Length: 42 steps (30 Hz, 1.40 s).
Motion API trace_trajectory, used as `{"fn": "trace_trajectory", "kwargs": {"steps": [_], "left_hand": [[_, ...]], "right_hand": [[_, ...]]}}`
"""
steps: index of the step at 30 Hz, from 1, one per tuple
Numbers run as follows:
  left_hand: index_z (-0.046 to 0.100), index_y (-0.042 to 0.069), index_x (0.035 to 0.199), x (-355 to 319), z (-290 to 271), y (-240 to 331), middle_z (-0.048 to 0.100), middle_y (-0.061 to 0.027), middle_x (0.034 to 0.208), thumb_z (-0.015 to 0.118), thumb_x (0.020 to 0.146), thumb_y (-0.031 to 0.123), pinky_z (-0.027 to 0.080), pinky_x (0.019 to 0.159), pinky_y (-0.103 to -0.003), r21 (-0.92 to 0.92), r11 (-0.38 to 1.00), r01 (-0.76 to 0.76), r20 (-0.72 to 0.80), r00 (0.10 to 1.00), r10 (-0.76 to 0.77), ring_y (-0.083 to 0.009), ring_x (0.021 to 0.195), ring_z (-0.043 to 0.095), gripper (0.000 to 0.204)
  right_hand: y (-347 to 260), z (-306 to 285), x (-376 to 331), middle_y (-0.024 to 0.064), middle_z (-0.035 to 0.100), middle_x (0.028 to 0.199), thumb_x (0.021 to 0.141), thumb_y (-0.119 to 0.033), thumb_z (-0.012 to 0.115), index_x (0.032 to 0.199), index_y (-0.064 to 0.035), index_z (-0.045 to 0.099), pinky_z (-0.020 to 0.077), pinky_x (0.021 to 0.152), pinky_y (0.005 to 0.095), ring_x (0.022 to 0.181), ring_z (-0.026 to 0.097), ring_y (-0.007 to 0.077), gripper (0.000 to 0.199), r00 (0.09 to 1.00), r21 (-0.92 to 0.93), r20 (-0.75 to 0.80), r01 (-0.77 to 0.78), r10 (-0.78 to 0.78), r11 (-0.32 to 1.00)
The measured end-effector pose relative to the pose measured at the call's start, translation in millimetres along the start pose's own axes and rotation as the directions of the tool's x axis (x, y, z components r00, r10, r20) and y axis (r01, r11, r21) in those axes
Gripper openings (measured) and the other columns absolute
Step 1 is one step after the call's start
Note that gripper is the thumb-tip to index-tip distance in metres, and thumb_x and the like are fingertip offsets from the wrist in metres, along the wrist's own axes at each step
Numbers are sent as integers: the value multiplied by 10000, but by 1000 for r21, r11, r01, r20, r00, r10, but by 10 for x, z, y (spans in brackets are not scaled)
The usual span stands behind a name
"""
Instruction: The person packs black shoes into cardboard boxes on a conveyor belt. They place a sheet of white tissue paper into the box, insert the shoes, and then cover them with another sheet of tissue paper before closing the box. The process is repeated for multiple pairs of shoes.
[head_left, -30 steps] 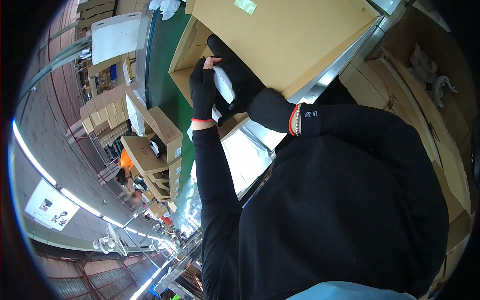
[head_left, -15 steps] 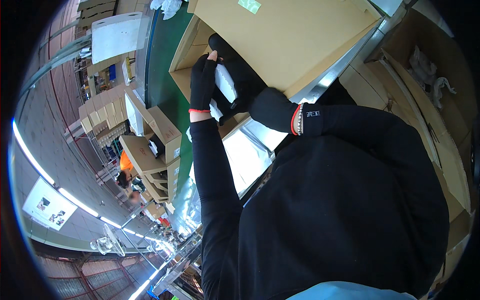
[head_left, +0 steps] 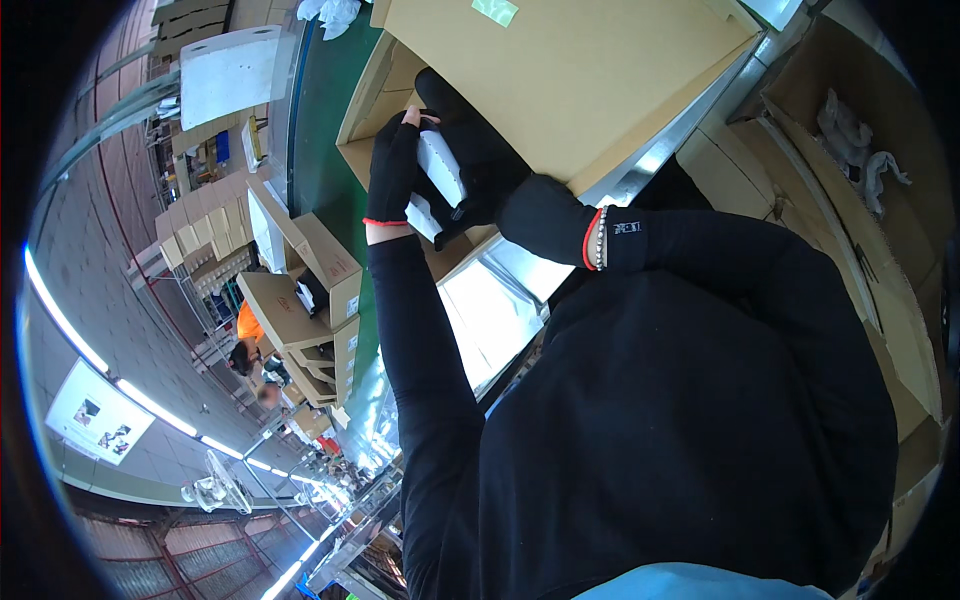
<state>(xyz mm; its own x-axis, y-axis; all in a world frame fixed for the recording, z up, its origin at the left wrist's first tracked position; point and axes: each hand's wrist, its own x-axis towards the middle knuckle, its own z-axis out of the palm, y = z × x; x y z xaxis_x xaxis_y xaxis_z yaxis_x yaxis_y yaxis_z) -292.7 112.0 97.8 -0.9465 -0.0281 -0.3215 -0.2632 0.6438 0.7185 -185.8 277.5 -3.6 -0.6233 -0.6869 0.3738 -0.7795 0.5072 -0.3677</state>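
the left hand [head_left: 392, 172], in a black glove with a red cuff line and the fingertips bare, is raised with its fingers pointing up and curled against the left edge of a white flat packet [head_left: 440, 172]. the right hand [head_left: 480, 150], in a full black glove, wraps over the same packet from the other side, its fingers laid across the upper end and its thumb side below, so the packet is gripped between both hands. a second white piece [head_left: 425, 215] shows just under the packet, touching the lower fingers of the right hand; whether it is part of the same packet cannot be told.

the packet sits in front of the open mouth of a large cardboard box [head_left: 560, 80], just at its lower left flap, not clearly inside it. the box lies on a green conveyor belt [head_left: 325, 140] that runs away to the upper left. the right wrist carries a red band and a beaded bracelet [head_left: 598, 238] where the black sleeve [head_left: 700, 260] begins.

to the left of the left forearm, smaller open cartons [head_left: 310, 290] are stacked beside the belt. further back a person in an orange top [head_left: 248, 330] bends over. at the far right another open carton holds crumpled white wrapping [head_left: 860, 150].
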Motion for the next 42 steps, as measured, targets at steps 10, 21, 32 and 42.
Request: {"fn": "trace_trajectory", "kwargs": {"steps": [10,21,32,42], "left_hand": [[679,38,926,0,-30,17,618,-25,837,482,965,382,396,711,-262,43,999,11,22,1000,-12,-117,758,514,398],[678,34,925,-7,-23,19,620,-29,842,501,957,387,396,714,-261,23,1000,3,15,1000,-4,-119,768,520,396],[678,39,933,7,-18,-14,606,-28,823,499,958,400,401,721,-266,10,999,36,2,999,-36,-120,769,518,404],[677,43,937,23,-4,-178,605,-33,821,403,998,446,398,704,-265,70,998,0,-31,1000,2,-115,745,512,491]], "right_hand": [[-16,14,-5,59,603,569,656,-152,651,634,-115,693,436,506,407,599,634,250,60,1000,-5,23,2,-1,1000],[-49,42,10,61,607,569,676,-151,643,644,-114,695,430,497,411,585,630,248,72,999,-26,40,-30,31,999],[-59,16,4,60,614,573,677,-148,642,643,-119,701,435,509,414,588,630,252,75,999,-30,21,-41,42,999],[-75,11,-3,72,632,608,676,-150,643,666,-112,712,461,542,403,643,654,254,80,997,40,55,-57,55,998]]}}
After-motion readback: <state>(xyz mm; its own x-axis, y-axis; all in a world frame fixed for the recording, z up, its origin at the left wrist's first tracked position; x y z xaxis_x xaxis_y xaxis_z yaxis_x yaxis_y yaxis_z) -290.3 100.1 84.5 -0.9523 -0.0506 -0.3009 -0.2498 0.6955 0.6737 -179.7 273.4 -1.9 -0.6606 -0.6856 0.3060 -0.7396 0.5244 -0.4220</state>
